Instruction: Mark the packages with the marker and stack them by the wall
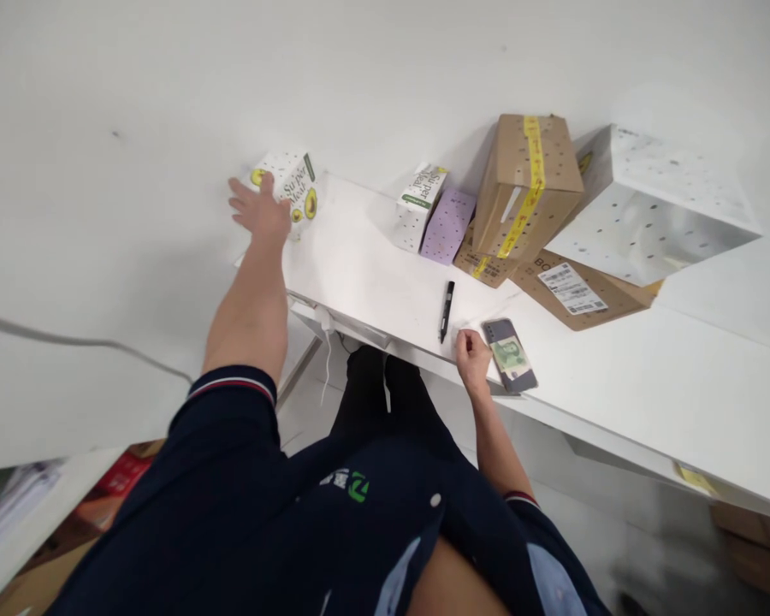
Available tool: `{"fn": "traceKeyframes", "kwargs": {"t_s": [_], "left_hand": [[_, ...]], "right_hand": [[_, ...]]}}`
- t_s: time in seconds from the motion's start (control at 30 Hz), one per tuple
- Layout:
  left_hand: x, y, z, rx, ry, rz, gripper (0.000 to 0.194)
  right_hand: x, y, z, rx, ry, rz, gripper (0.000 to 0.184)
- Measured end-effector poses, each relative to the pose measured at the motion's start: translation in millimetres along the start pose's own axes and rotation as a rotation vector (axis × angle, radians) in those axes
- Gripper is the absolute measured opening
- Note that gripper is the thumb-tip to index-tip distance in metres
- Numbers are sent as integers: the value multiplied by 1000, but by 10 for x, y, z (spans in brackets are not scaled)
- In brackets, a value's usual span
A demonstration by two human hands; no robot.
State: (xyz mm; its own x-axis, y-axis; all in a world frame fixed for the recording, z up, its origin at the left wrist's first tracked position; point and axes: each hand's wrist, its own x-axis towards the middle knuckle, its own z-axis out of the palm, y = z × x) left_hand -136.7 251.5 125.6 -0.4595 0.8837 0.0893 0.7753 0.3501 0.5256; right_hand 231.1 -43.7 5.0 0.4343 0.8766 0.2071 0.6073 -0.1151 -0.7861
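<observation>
With its fingers spread, my left hand reaches against the near side of a white "Super Meal" box printed with avocados, at the left end of the white desk. The hand covers part of that box. Resting on the desk's front edge, my right hand has its fingers curled in; whether anything is inside them is hidden. Just left of it lies a black marker. Close on its right is a phone whose back shows a green banknote.
Along the wall stand another Super Meal box, a purple box, a taped brown carton and a large white box. A labelled carton lies under it. A white cable hangs from the desk's front.
</observation>
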Motion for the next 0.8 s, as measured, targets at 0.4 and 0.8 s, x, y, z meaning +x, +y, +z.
{"fn": "traceKeyframes", "kwargs": {"t_s": [0.4, 0.8], "left_hand": [[-1236, 763, 983, -469, -192, 508, 103], [-1225, 1281, 1132, -652, -98, 341, 51]], "right_hand": [[-3, 69, 51, 15, 55, -79, 35], [2, 89, 60, 29, 97, -96, 34]]}}
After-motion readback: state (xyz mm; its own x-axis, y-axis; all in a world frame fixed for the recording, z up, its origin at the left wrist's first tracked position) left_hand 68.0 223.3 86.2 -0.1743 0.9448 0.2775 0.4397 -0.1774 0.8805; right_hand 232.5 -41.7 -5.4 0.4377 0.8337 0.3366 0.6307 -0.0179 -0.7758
